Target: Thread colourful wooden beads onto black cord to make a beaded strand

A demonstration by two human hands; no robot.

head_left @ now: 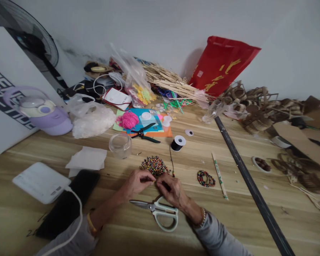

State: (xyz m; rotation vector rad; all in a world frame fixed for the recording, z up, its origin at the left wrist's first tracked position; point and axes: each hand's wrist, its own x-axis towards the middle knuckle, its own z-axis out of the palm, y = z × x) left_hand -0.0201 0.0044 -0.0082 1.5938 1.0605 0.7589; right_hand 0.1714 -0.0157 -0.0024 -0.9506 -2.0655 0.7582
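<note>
My left hand point(139, 184) and my right hand point(172, 190) meet fingertip to fingertip in front of a pile of small multicoloured beads point(154, 166). Thumb and forefinger of the left pinch a tiny pale thing that looks like a bead. A black cord point(171, 159) runs from a spool point(178, 143) down to my right hand, whose fingers are pressed together on its end; a few beads show on the cord by the knuckles. White-handled scissors point(158, 209) lie partly under the right hand, blades pointing left. A coiled string of beads point(206, 178) rests to the right.
Behind the beads stand a clear jar point(120, 146) and black-handled pliers point(145, 134) on coloured sheets. A white power bank point(41, 182) with a cable lies left, on a dark phone-like slab point(69, 206). A long black strip point(250, 185) crosses the right side, near small woven baskets point(257, 121).
</note>
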